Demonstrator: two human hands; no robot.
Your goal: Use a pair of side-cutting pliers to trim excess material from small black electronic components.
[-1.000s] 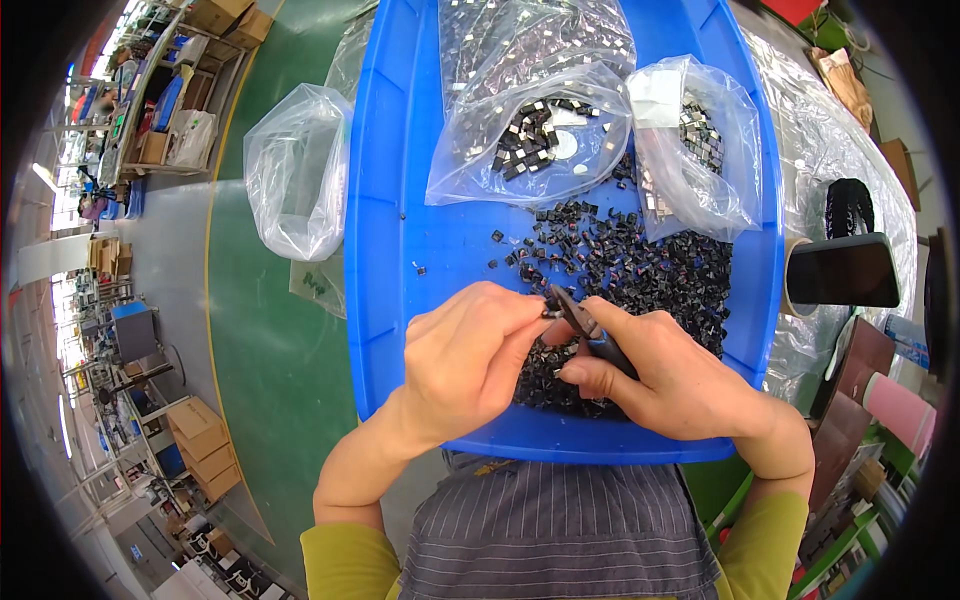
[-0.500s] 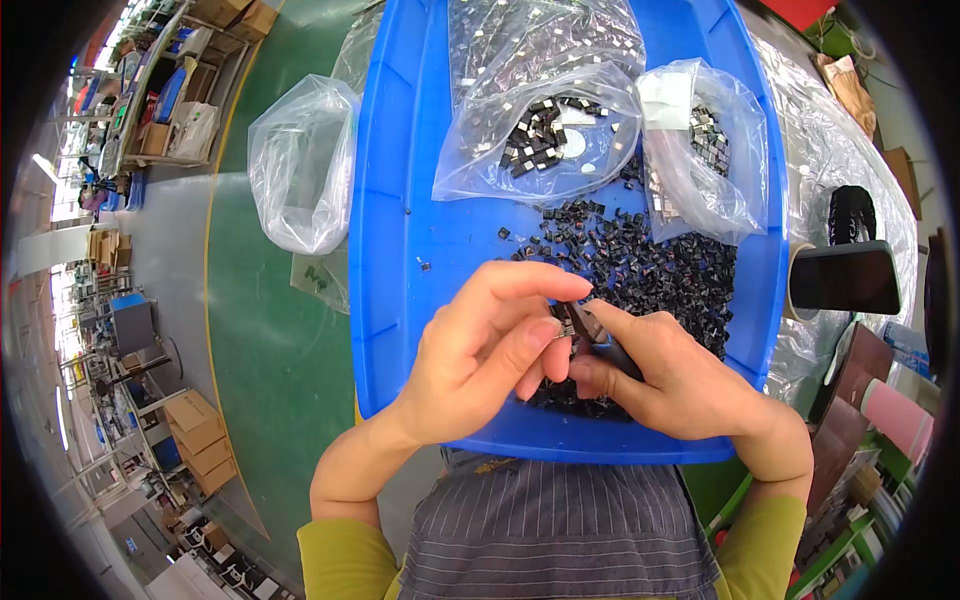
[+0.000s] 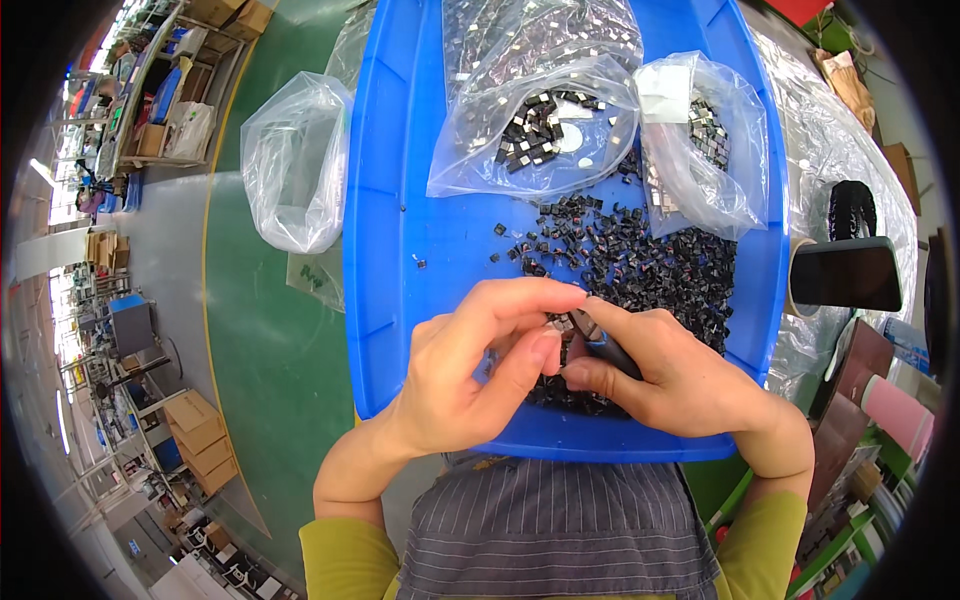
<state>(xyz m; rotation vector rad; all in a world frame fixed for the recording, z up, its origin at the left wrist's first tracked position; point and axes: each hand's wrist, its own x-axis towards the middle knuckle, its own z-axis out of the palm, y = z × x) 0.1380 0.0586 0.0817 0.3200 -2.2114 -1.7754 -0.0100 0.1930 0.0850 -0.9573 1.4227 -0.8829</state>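
Observation:
My right hand (image 3: 675,375) is closed around a pair of small pliers (image 3: 612,350) with dark handles. Their metal jaws point left, toward the fingertips of my left hand (image 3: 465,370). That hand is curled, with a small black-and-metal part (image 3: 560,322) at its thumb and fingertips, right by the jaws. Fingers partly hide the part and the jaw tips. Both hands are over the near side of a blue plastic bin (image 3: 375,300), above a heap of small black pieces (image 3: 665,275).
Inside the bin's far half lie a clear bag of black-and-silver parts (image 3: 480,175) and another clear bag (image 3: 735,190) at right. An open clear bag (image 3: 295,170) hangs by the left wall. A phone (image 3: 845,278) stands on the right; cardboard boxes (image 3: 198,435) sit far left.
My left hand has shifted slightly left and its fingers have curled differently around the small part. The right hand stays nearly in place with the pliers.

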